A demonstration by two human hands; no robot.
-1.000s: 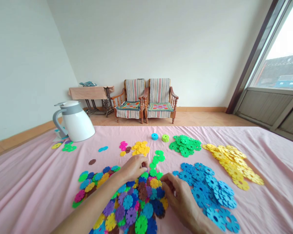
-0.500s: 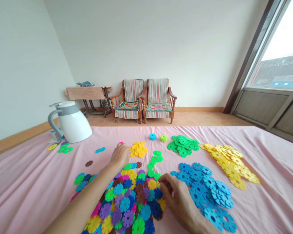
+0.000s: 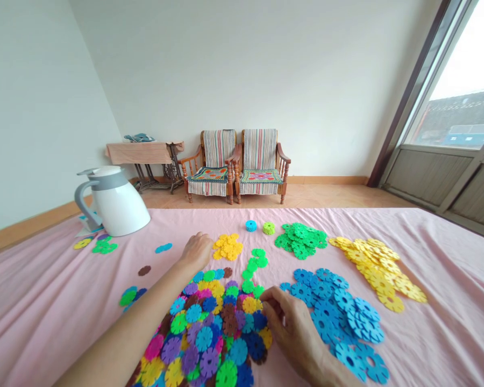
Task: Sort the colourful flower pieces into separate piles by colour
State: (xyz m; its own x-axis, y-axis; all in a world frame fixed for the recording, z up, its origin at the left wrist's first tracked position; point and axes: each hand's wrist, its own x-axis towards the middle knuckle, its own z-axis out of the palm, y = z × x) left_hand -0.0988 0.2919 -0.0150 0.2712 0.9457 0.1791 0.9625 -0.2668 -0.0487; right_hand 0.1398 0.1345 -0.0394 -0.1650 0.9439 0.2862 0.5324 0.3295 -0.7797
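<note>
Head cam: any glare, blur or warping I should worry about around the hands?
Head view: window blown out white at right; wide-angle lens bends the frame edges; soft even light, faint shadows; left hand, right hand and mixed pile sharp.

Head camera looks forward and down, close over the pink cloth.

A bright room around a pink-sheeted surface

A white jug with a grey handle stands on the pink sheet at far left. Against the back wall sit two wooden armchairs with striped covers, side by side and touching, and left of them a cloth-covered treadle sewing table. A large window fills the right side.
</note>
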